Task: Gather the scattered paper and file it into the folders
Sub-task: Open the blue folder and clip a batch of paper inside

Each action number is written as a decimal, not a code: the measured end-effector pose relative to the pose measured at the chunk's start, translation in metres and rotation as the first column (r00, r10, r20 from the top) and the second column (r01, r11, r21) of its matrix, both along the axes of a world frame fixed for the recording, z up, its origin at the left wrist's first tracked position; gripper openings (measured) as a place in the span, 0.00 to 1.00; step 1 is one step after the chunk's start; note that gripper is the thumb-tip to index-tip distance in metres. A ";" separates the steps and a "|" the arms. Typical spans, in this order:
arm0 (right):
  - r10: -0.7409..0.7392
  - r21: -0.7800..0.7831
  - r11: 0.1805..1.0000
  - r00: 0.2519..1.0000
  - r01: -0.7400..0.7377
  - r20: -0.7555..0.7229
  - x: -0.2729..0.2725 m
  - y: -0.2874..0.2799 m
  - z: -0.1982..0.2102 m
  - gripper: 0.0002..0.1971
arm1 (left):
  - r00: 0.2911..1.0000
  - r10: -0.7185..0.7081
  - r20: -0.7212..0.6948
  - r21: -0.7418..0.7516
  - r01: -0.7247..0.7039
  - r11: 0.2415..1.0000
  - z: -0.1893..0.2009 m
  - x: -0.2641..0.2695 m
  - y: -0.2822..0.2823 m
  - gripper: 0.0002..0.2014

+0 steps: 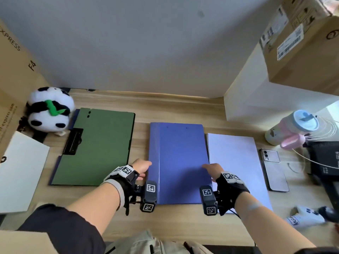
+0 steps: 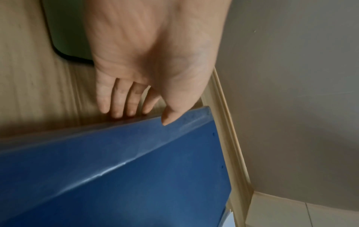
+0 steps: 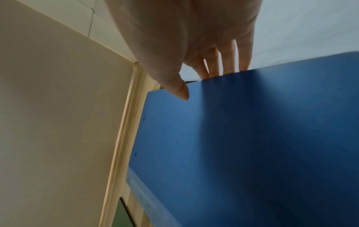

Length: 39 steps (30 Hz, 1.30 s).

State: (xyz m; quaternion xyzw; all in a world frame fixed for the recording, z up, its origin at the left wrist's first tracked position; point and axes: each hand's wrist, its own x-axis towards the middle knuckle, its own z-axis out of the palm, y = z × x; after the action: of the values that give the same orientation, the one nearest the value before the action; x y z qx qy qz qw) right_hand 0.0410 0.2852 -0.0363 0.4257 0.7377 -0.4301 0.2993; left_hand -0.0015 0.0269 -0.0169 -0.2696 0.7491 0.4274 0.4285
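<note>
my blue folder (image 1: 180, 162) feels smooth, slightly glossy plastic; the desk (image 1: 176, 110) is matt pale wood; the paper (image 1: 236, 165) is matt.

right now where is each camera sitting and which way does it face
Head: worn up top, looking forward and down at the desk; both forearms, left hand and right hand flank the blue folder.
Left wrist: looks along the palm to the fingers at the folder's spine edge.
Right wrist: looks along the palm; fingers drop behind the folder's right edge.
All three share the blue folder.
</note>
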 end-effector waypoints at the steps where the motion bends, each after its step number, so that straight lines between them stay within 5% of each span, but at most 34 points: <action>1: -0.011 0.004 1.000 1.000 0.011 -0.003 0.000 0.000 -0.005 0.12 | 1.000 0.009 0.001 0.002 -0.009 1.000 0.000 0.000 -0.001 0.08; 10: -0.159 -0.149 0.981 0.957 0.125 -0.244 -0.040 -0.013 -0.006 0.10 | 0.987 0.064 -0.148 0.033 -0.059 0.998 -0.041 -0.058 -0.017 0.05; 12: -0.201 -0.151 0.975 0.929 0.161 -0.311 -0.056 -0.013 -0.001 0.05 | 0.984 0.083 -0.160 0.028 -0.080 0.996 -0.008 -0.068 -0.008 0.03; 15: -0.198 -0.132 0.978 0.909 0.160 -0.367 -0.079 -0.013 0.009 0.18 | 0.972 0.106 -0.208 0.045 -0.099 0.994 0.014 -0.083 0.001 0.18; 19: -0.142 -0.053 0.990 0.926 0.131 -0.350 -0.105 -0.013 0.002 0.26 | 0.974 0.124 -0.189 0.061 -0.115 0.992 0.013 -0.103 0.009 0.18; 21: -0.127 -0.038 0.992 0.939 0.122 -0.318 -0.114 -0.014 -0.006 0.28 | 0.975 0.115 -0.191 0.059 -0.105 0.993 0.008 -0.110 0.008 0.06; 23: -0.112 -0.038 0.994 0.946 0.105 -0.303 -0.119 -0.014 -0.011 0.29 | 0.979 0.106 -0.172 0.065 -0.097 0.993 0.004 -0.115 0.007 0.12; 25: -0.087 -0.028 0.996 0.950 0.083 -0.299 -0.123 -0.014 -0.014 0.28 | 0.979 0.087 -0.183 0.059 -0.077 0.995 -0.001 -0.120 0.006 0.06; 27: -0.066 -0.012 0.998 0.955 0.065 -0.288 -0.126 -0.013 -0.016 0.28 | 0.976 0.115 -0.187 0.032 -0.111 0.993 -0.005 -0.123 0.006 0.19; 29: -0.042 0.013 0.999 0.961 0.048 -0.274 -0.126 -0.014 -0.016 0.29 | 0.972 0.126 -0.198 0.029 -0.123 0.992 -0.005 -0.124 0.008 0.21; 35: 0.044 0.164 0.986 0.981 -0.012 -0.192 -0.124 -0.021 -0.008 0.27 | 0.975 0.068 -0.214 -0.030 -0.076 0.997 -0.013 -0.121 0.003 0.16; 37: 0.030 0.215 0.976 0.974 0.020 -0.224 -0.122 -0.025 -0.001 0.25 | 0.968 0.048 -0.245 -0.041 -0.060 0.997 -0.009 -0.119 -0.004 0.07; 39: 0.023 0.209 0.977 0.948 0.046 -0.318 -0.119 -0.035 0.005 0.23 | 0.963 0.026 -0.268 -0.038 -0.038 0.999 -0.006 -0.115 -0.015 0.09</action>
State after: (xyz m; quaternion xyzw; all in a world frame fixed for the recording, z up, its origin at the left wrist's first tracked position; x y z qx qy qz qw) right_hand -0.0780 0.2502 -0.0309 0.3848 0.8158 -0.4130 0.1262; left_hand -0.1160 0.0122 -0.0226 -0.2306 0.8045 0.4505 0.3108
